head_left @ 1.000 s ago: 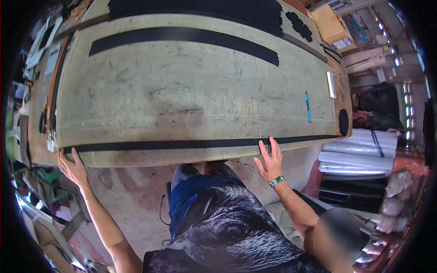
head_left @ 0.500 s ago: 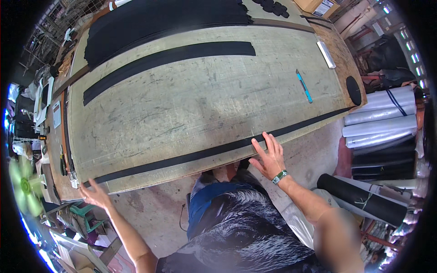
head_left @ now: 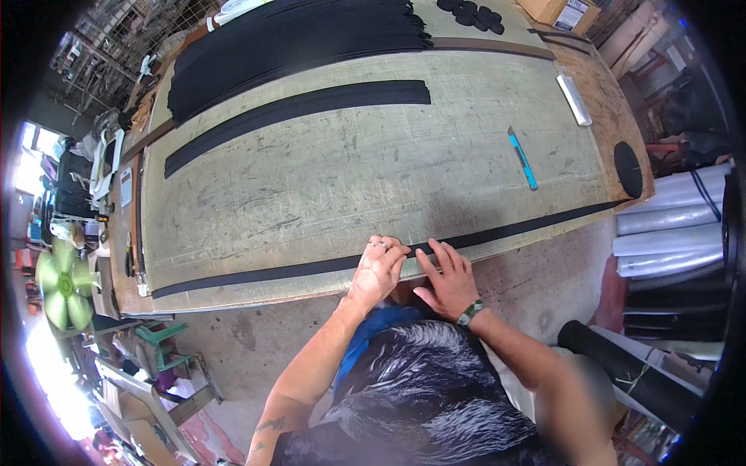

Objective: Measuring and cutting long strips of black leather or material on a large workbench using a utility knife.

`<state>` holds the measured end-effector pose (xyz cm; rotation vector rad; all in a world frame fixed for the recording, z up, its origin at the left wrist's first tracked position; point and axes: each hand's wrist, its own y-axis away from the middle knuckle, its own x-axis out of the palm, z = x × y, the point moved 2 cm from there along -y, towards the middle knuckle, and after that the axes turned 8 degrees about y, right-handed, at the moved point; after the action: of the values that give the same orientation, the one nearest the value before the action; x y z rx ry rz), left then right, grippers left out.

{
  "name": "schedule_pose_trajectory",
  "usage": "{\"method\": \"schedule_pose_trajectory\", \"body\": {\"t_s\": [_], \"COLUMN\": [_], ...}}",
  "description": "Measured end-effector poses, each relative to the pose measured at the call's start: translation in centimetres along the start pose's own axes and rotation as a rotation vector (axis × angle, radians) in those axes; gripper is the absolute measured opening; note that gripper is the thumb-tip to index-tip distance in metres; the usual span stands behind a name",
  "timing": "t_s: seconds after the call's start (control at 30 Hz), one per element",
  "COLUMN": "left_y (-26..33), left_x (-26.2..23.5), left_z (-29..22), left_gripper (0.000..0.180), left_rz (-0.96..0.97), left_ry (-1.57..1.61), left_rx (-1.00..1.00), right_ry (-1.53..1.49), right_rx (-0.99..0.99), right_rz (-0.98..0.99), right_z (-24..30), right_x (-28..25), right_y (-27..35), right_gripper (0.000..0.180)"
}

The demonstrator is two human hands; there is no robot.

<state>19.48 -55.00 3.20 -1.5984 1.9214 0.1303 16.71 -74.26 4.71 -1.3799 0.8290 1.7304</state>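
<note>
A long narrow black strip (head_left: 272,273) of fabric-like material lies along the near edge of the worktable. My left hand (head_left: 377,270) is at the middle of the strip, its fingers bent and pressed together on it; its thumb is hard to make out. Just to its right, my right hand (head_left: 451,281) rests its fingertips on the strip's near edge, thumb held apart and fingers loosely spread. Farther back lies a wider black strip (head_left: 299,116). A blue utility knife (head_left: 524,161) lies on the table's right half.
A stack of black sheets (head_left: 295,54) with ragged ends covers the far left. Several black round pieces (head_left: 470,15) sit beyond, near a cardboard box (head_left: 556,11). A white bar (head_left: 573,101) and a black oval piece (head_left: 628,169) lie at the right. A green fan (head_left: 65,285) stands left.
My left hand has moved from the strip's left end to its middle, beside my right hand. The right hand stays near the same part of the strip. The view has shifted slightly.
</note>
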Motion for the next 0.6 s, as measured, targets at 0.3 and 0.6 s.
{"method": "schedule_pose_trajectory", "body": {"t_s": [0.3,0.6], "left_y": [-0.9,-1.3], "left_x": [0.0,0.9], "left_z": [-1.0,-1.1], "left_gripper": [0.017,0.016], "left_rz": [0.005,-0.037], "left_ry": [-0.066,-0.07], "left_rx": [-0.034,-0.055], "right_ry": [0.109,0.014], "right_rx": [0.604,0.663], "right_rz": [-0.591,-0.569], "right_z": [-24.7,-28.7], "right_x": [-2.2,-0.2], "right_y": [-1.9,-3.5], "right_gripper": [0.041,0.018]}}
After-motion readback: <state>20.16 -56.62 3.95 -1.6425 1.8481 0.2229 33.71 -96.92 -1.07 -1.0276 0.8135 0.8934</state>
